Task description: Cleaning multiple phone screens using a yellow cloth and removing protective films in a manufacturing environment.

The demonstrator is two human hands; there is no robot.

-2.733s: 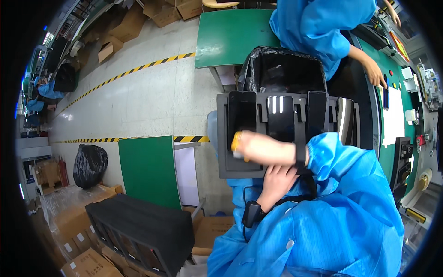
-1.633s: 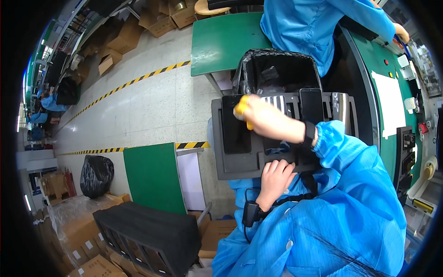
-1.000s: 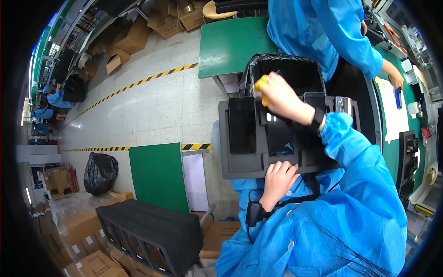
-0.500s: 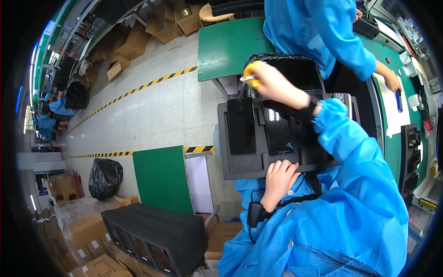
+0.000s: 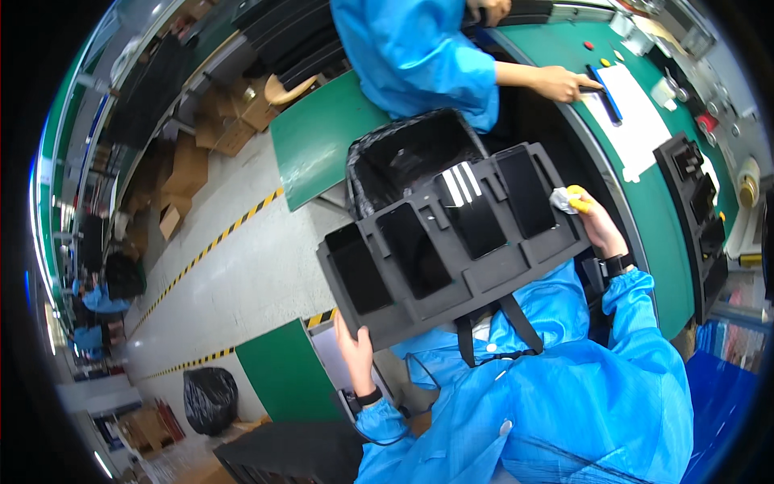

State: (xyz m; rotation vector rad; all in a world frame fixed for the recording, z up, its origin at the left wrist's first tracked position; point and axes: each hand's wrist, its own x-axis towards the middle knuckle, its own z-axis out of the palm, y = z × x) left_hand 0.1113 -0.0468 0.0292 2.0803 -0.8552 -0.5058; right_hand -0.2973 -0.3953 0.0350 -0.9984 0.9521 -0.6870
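A black foam tray (image 5: 501, 273) lies across in front of my body, its left end lower in the picture than its right. Several black smartphones sit in its slots: one at the left (image 5: 360, 270), another beside it (image 5: 414, 252), a third reflecting white light strips (image 5: 474, 216), and the rightmost (image 5: 526, 194). My left hand (image 5: 355, 352) grips the tray's near left corner, thumb on top. At the right end, my right hand (image 5: 598, 219) wears yellow finger covers and pinches a crumpled white wipe (image 5: 562, 201) against or just above the tray's edge; contact is unclear.
A bin lined with a black bag (image 5: 360, 167) stands just beyond the tray. A co-worker's hand (image 5: 562, 83) touches a blue-edged device (image 5: 606, 98) on white paper at the green bench (image 5: 645, 214). Another black holder (image 5: 685, 202) stands at right, a green tabletop (image 5: 282, 371) at left.
My right hand has come back from over the bin to the tray's right end. My left hand has shifted from the near edge to the left corner. The view has turned.
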